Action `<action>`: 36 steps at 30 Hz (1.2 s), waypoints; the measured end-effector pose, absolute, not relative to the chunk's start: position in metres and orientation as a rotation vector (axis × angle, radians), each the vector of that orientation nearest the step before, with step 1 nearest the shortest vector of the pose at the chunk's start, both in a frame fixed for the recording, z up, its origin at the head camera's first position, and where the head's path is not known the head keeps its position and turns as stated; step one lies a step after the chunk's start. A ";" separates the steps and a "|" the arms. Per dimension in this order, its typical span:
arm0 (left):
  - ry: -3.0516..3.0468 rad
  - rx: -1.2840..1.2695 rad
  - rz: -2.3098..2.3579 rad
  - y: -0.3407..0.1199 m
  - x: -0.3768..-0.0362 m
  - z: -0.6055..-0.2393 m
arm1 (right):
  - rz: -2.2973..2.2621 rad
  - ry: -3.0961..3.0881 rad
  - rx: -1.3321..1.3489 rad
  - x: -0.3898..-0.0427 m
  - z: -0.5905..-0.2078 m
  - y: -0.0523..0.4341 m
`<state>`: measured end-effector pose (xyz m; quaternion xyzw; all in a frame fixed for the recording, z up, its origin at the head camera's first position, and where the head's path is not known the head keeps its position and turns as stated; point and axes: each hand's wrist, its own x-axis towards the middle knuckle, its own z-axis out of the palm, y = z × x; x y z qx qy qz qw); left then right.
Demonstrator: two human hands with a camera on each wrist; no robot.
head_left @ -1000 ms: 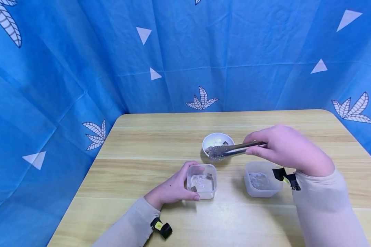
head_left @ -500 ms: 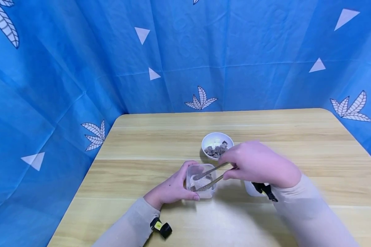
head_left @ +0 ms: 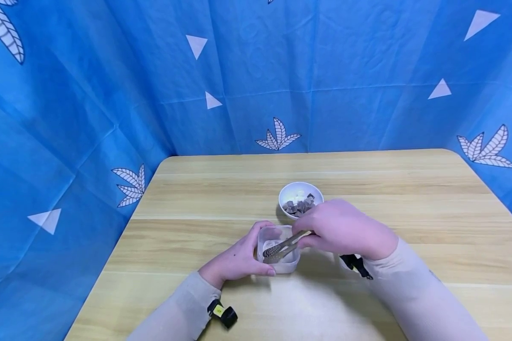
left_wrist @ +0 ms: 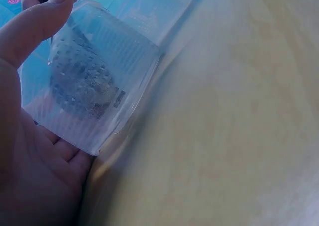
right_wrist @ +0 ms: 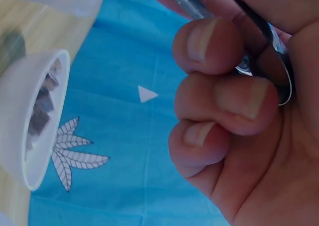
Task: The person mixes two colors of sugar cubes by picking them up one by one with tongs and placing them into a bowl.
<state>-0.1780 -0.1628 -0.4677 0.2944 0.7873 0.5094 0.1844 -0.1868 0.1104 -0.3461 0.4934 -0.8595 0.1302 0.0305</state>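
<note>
My left hand (head_left: 243, 255) grips the side of a clear square plastic container (head_left: 296, 264), thumb at the front and fingers round the back. In my right hand (head_left: 341, 229) is a pair of metal tongs (head_left: 287, 244), held with curled fingers. Their perforated tips reach down into the container, near its left side. Through the container wall (left_wrist: 124, 32) in the left wrist view, the holed tong heads (left_wrist: 75, 71) show close to the bottom. A small dark piece (left_wrist: 119, 98) lies beside them. Whether the tips hold a piece cannot be made out.
Behind the container stands a white bowl (head_left: 287, 191) with several grey-brown cubes (head_left: 299, 206) and some white pieces. A second plastic container is mostly hidden under my right forearm. A blue patterned cloth (head_left: 256, 71) hangs behind the wooden table (head_left: 205, 189).
The tongs have moved from over the bowl, left and towards me, into the clear container, then deeper with their arms closer together. My left hand has stayed on the container.
</note>
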 end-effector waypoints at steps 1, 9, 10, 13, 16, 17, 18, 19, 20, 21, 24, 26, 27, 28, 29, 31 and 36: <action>2.217 0.831 1.437 -0.163 -0.178 -0.468 | 0.418 -2.643 1.523 -0.187 -0.344 0.113; 2.247 0.755 1.423 -0.163 -0.177 -0.467 | 0.511 -2.630 1.420 -0.198 -0.330 0.146; 2.245 0.747 1.424 -0.162 -0.177 -0.467 | 0.522 -2.638 1.385 -0.200 -0.329 0.150; 2.250 0.729 1.419 -0.162 -0.176 -0.466 | 0.535 -2.652 1.262 -0.205 -0.327 0.165; 2.249 0.724 1.419 -0.161 -0.176 -0.466 | 0.517 -2.668 1.138 -0.209 -0.325 0.176; 2.252 0.723 1.418 -0.161 -0.176 -0.466 | 0.503 -2.668 1.098 -0.210 -0.325 0.180; 2.253 0.722 1.419 -0.161 -0.176 -0.465 | 0.487 -2.675 1.057 -0.211 -0.325 0.182; 2.256 0.721 1.418 -0.161 -0.176 -0.465 | 0.472 -2.684 1.017 -0.213 -0.325 0.184; 2.257 0.722 1.417 -0.161 -0.176 -0.465 | 0.455 -2.697 0.977 -0.214 -0.324 0.185; 2.257 0.724 1.418 -0.161 -0.176 -0.465 | 0.438 -2.711 0.939 -0.215 -0.325 0.186; 2.254 0.731 1.423 -0.162 -0.176 -0.466 | 0.390 -2.763 0.857 -0.218 -0.326 0.186; 2.248 0.736 1.430 -0.162 -0.177 -0.467 | 0.371 -2.791 0.828 -0.219 -0.326 0.186; 2.243 0.739 1.434 -0.162 -0.177 -0.467 | 0.365 -2.798 0.822 -0.219 -0.327 0.185; 2.241 0.739 1.436 -0.162 -0.177 -0.467 | 0.359 -2.802 0.819 -0.219 -0.327 0.185; 2.240 0.738 1.437 -0.162 -0.177 -0.467 | 0.356 -2.804 0.812 -0.219 -0.327 0.185; 2.244 0.735 1.435 -0.162 -0.177 -0.467 | 0.347 -2.808 0.802 -0.218 -0.326 0.185; 2.255 0.733 1.422 -0.161 -0.176 -0.466 | 0.347 -2.835 0.775 -0.214 -0.321 0.185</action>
